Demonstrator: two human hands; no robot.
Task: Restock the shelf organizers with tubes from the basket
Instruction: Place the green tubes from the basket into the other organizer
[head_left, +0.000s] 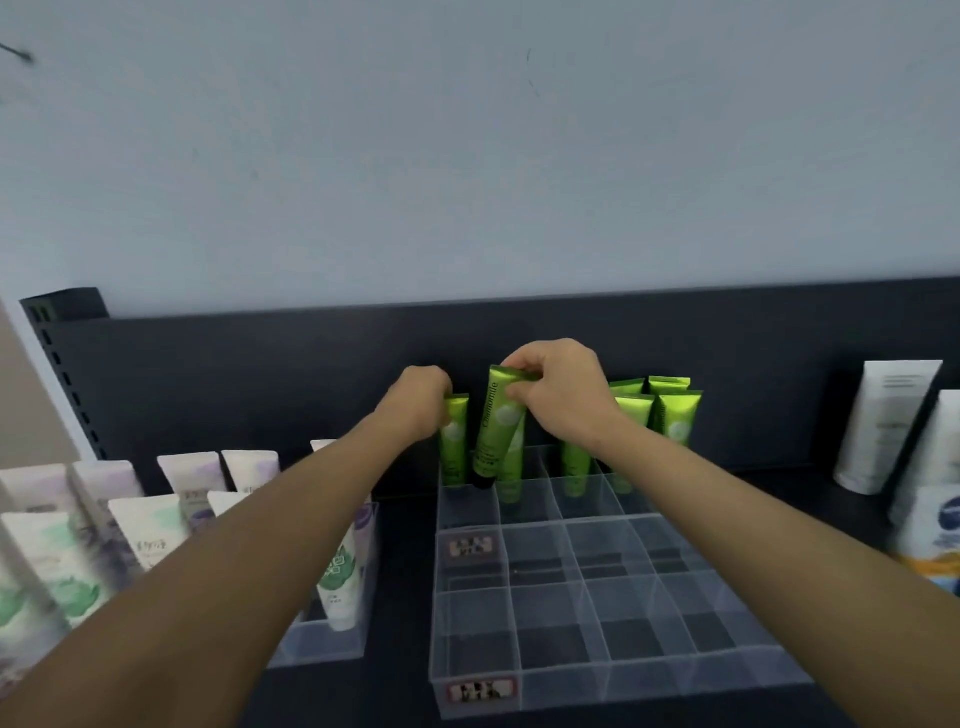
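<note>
Right hand (563, 400) pinches green "Chamomile" tube (496, 436); left hand (415, 402) grips neighbouring tube (454, 441).

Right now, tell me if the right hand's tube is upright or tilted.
Tilted: the right hand pinches the tube at its crimped top, which leans right of the black cap at the organizer rear.

Glossy green tubes (500, 426), clear plastic organizer (597, 613)

Retail shop: dark slotted-upright shelf (395, 691), labelled clear organizer (571, 623) at its front edge, rows of cosmetic tubes (675, 415).
</note>
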